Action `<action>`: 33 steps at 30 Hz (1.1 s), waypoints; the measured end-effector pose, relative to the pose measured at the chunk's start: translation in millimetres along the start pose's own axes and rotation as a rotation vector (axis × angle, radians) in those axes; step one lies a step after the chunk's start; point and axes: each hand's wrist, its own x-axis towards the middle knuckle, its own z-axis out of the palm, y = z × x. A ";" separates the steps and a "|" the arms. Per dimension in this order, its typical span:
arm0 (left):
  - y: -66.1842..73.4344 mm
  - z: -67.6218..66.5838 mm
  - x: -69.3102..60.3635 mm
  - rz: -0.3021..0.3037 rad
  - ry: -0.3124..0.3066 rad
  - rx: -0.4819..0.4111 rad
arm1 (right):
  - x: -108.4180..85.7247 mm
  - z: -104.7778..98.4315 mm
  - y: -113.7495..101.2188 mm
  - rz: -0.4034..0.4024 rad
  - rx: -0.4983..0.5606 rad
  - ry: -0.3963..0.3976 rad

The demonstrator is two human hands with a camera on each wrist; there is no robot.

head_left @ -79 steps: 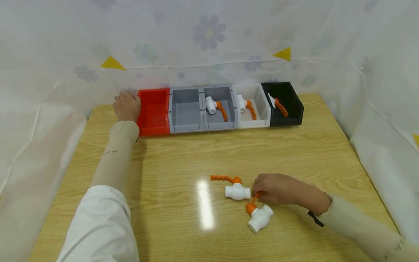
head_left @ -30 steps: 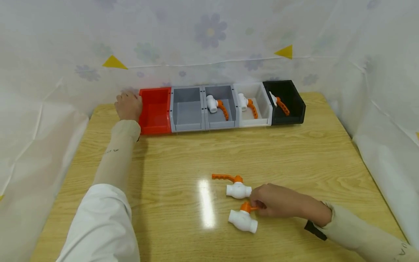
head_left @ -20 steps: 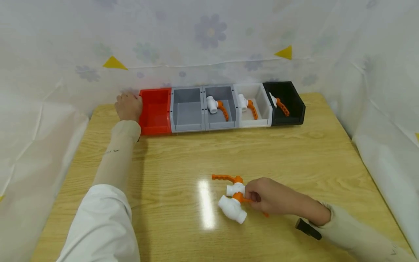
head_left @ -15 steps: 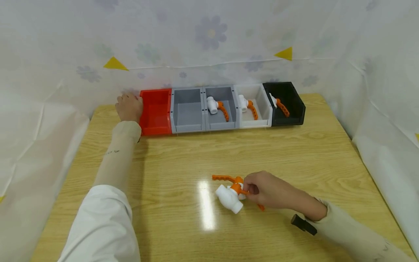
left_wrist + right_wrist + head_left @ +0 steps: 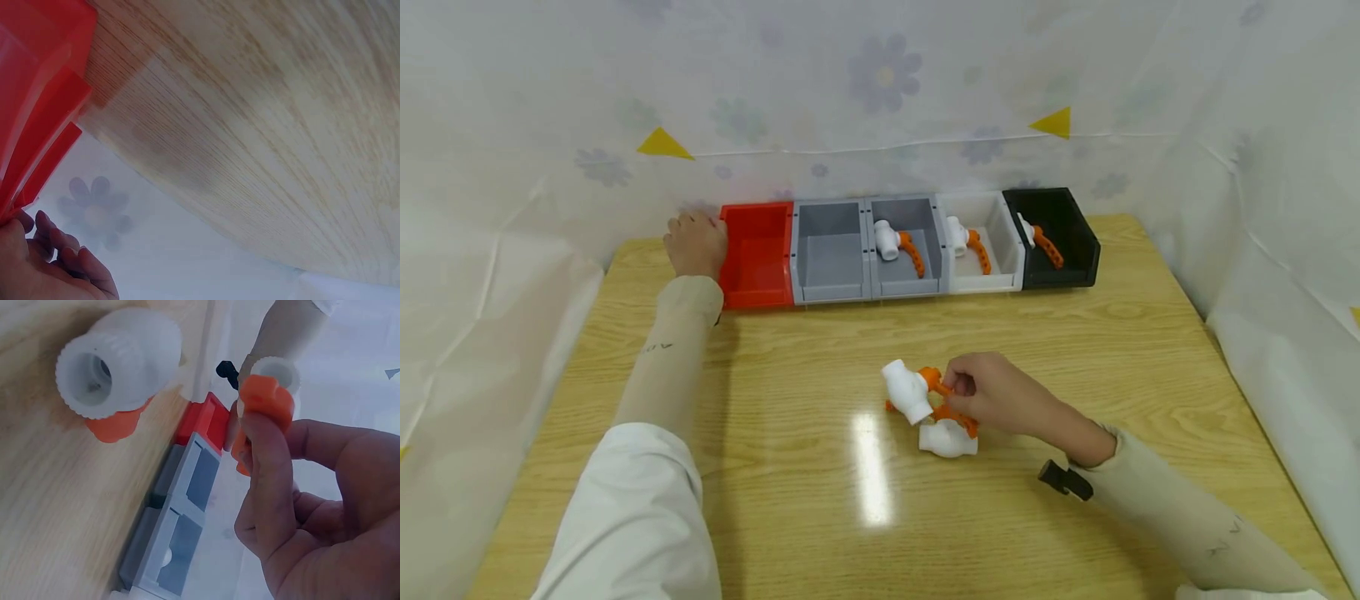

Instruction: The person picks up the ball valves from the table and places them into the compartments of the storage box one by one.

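Note:
My right hand (image 5: 1003, 393) pinches the orange handle of a white ball valve (image 5: 906, 392) between thumb and fingers, holding it above the table. In the right wrist view its orange handle (image 5: 269, 397) sits at the fingertips and partly hides the white body. Another white ball valve (image 5: 949, 439) lies on the table just beneath; the held valve and hand partly cover its handle. My left hand (image 5: 695, 246) is at the left wall of the red bin (image 5: 756, 287). In the left wrist view, thumb and curled fingers grip the red bin's rim (image 5: 47, 159).
Right of the red bin stand two grey bins (image 5: 829, 292), a white bin (image 5: 985, 282) and a black bin (image 5: 1078, 271) in one row. The right-hand grey, white and black bins each hold an orange-handled valve. A patterned white sheet (image 5: 820, 100) hangs behind them.
My right hand has moved the valve by its handle, first leftward, then up and forward over the other valve. The left hand stays at the red bin.

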 end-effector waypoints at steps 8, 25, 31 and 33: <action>-1.4 0.4 0.1 -0.004 0.014 -0.009 | 32.3 -10.2 -8.8 0.041 0.011 0.069; 3.0 -1.7 -2.1 -0.016 -0.019 -0.007 | 96.5 -30.1 -33.1 0.028 0.017 0.209; 3.9 -2.2 -2.9 -0.019 -0.013 -0.015 | 117.9 -32.7 -33.8 0.041 -0.025 0.235; 4.4 -2.2 -2.8 -0.018 0.001 -0.022 | 124.8 -33.5 -33.7 0.047 -0.033 0.245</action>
